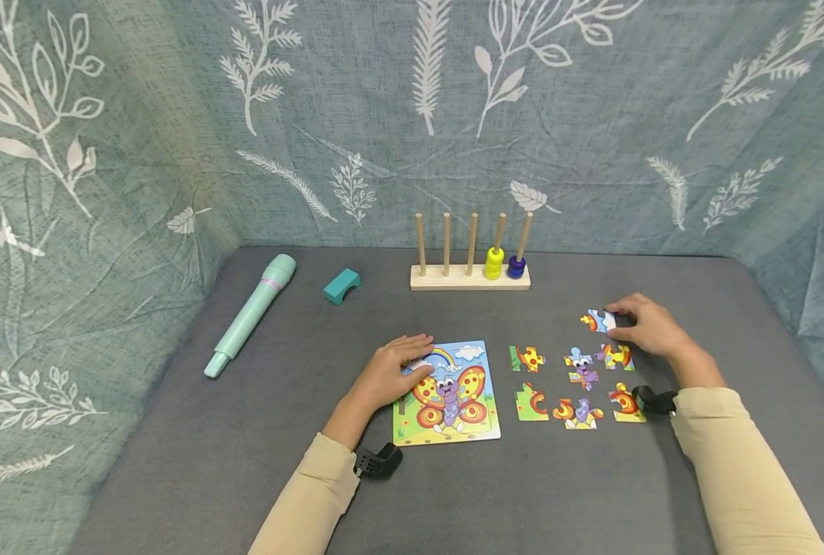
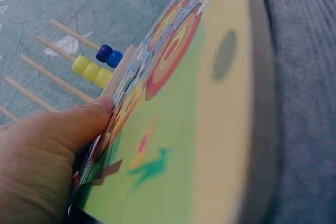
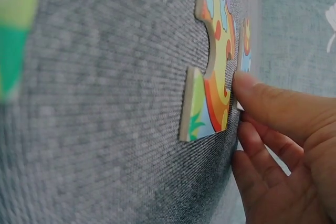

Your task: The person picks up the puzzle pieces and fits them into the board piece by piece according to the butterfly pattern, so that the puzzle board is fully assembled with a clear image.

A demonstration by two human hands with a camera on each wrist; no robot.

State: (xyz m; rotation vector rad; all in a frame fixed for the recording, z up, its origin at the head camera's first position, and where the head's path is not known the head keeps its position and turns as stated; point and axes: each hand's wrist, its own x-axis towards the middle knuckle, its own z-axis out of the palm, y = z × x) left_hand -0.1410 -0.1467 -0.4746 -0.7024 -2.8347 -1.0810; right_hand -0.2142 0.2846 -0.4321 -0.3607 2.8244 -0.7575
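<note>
The left hand (image 1: 392, 371) rests on the upper left of a square butterfly puzzle board (image 1: 453, 430), its thumb lying on the picture; the other fingertips are hidden in the left wrist view. At the right, the right hand (image 1: 650, 330) pinches a puzzle piece (image 1: 599, 321) with blue sky and a red-orange curve between thumb and fingers, on the table. Several loose pieces lie between board and right hand, among them a purple butterfly-face piece (image 1: 581, 370), a yellow-and-orange wing piece (image 1: 617, 356) and a green corner piece (image 1: 531, 404).
Behind stands a wooden peg rack (image 1: 446, 282) with yellow beads (image 1: 494, 264) and blue beads (image 1: 516, 267). A teal arch block (image 1: 342, 285) and a mint-green tube-shaped thing (image 1: 252, 316) lie at the left. Patterned cloth (image 1: 356, 100) hangs round the grey table (image 1: 453, 501).
</note>
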